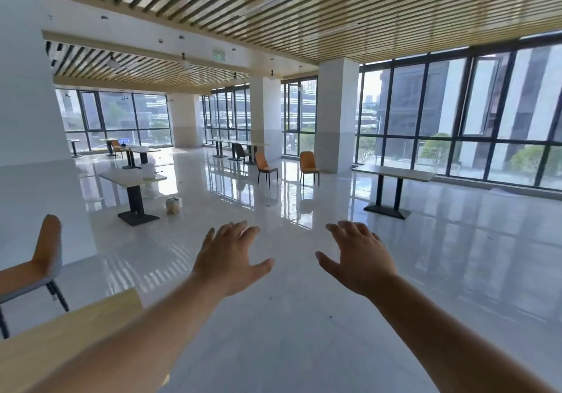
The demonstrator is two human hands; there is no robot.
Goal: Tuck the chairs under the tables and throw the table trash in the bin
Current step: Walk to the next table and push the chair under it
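My left hand (232, 255) and my right hand (359, 255) are stretched out ahead over the glossy floor, palms down, fingers spread, holding nothing. An orange chair (36, 265) stands at the left edge beside a wooden tabletop (60, 341) close to me. Two more orange chairs (265, 166) (308, 164) stand loose on the open floor near a white pillar (336, 113). A white table (130, 179) at mid left has a bag of trash (173, 204) on the floor beside its base. Pale items lie on that table's far end (150, 171).
A table (395, 172) stands by the right windows. Long tables (237, 144) with a dark chair line the far windows, and more tables (143, 151) and an orange chair sit at far left. A wide pillar (27, 119) fills the left side.
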